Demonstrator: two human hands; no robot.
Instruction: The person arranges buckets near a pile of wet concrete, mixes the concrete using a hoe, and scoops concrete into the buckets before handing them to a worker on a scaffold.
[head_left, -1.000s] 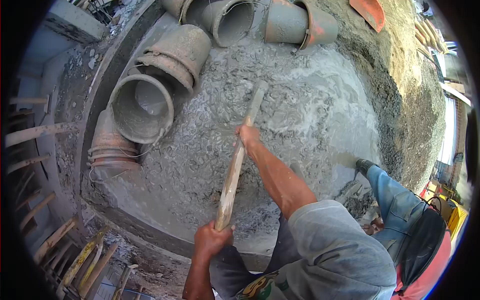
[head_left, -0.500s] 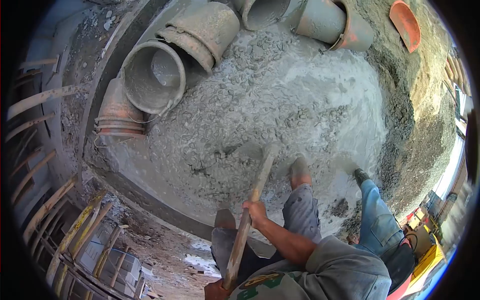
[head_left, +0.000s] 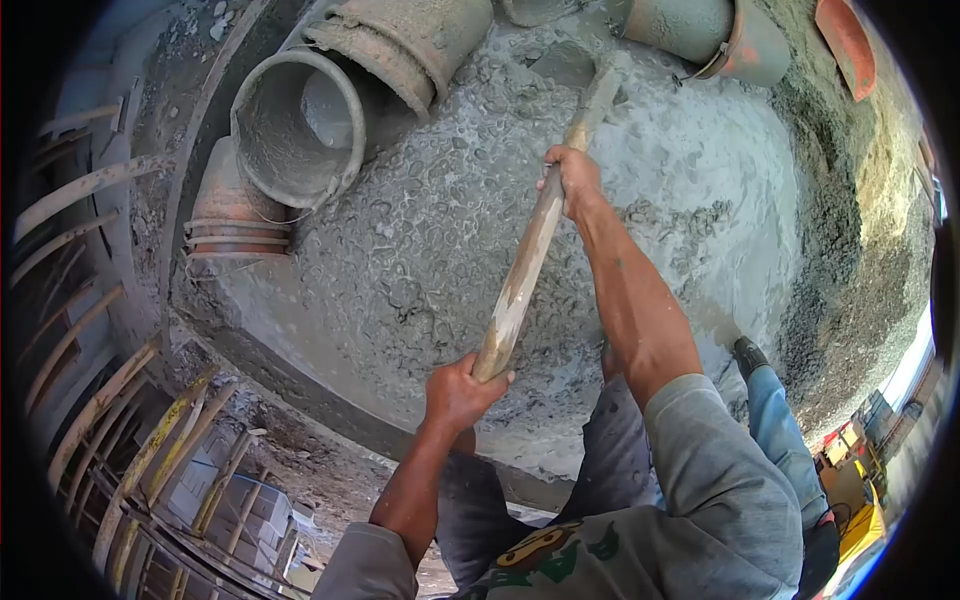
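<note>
Both my hands grip the long wooden handle of a hoe point(head_left: 525, 265). My right hand point(head_left: 573, 180) is wrapped round its upper part, with the arm stretched forward. My left hand point(head_left: 465, 393) is closed round the near end of the handle, close to my body. At the far end, the mud-coated hoe blade point(head_left: 565, 63) sits partly sunk in wet grey concrete point(head_left: 450, 220), near the buckets at the top. The concrete is lumpy with stones and wet on the surface.
Mud-coated buckets point(head_left: 300, 130) lie on their sides at the upper left; another bucket pair point(head_left: 700, 40) lies at the upper right. An orange scoop-like piece point(head_left: 850, 45) rests on a sand pile point(head_left: 890, 190). Another person's jeans leg point(head_left: 780, 420) stands at right. Wooden poles point(head_left: 150, 440) stand at lower left.
My hands have pushed the hoe forward, away from my body. Its blade has moved from mid-mix to the far side near the buckets, and both arms are extended.
</note>
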